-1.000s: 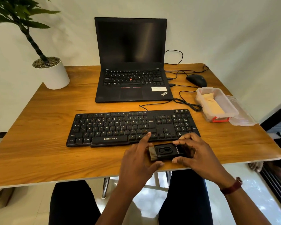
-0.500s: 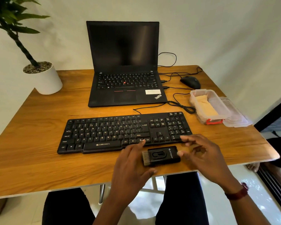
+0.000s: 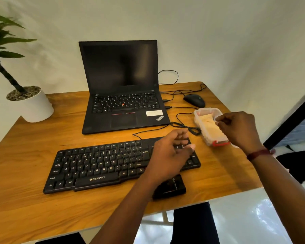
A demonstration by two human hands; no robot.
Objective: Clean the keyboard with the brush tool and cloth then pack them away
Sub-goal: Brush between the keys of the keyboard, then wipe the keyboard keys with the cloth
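Head view: brush tool [image 3: 173, 188] lies near table [image 3: 33, 199] edge, just in front of keyboard [image 3: 99, 166]; L hand [image 3: 167, 155] hovers over its right end, fingers loose, nothing held; R hand [image 3: 238, 129] is over cloth [image 3: 209, 127] in clear container [image 3: 201, 112], fingers curled, grip unclear; cloth wipe and pack-away judged pending.

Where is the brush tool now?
In the head view, the brush tool lies by the front edge of the table, right of centre, just in front of the keyboard, partly hidden by the left forearm.
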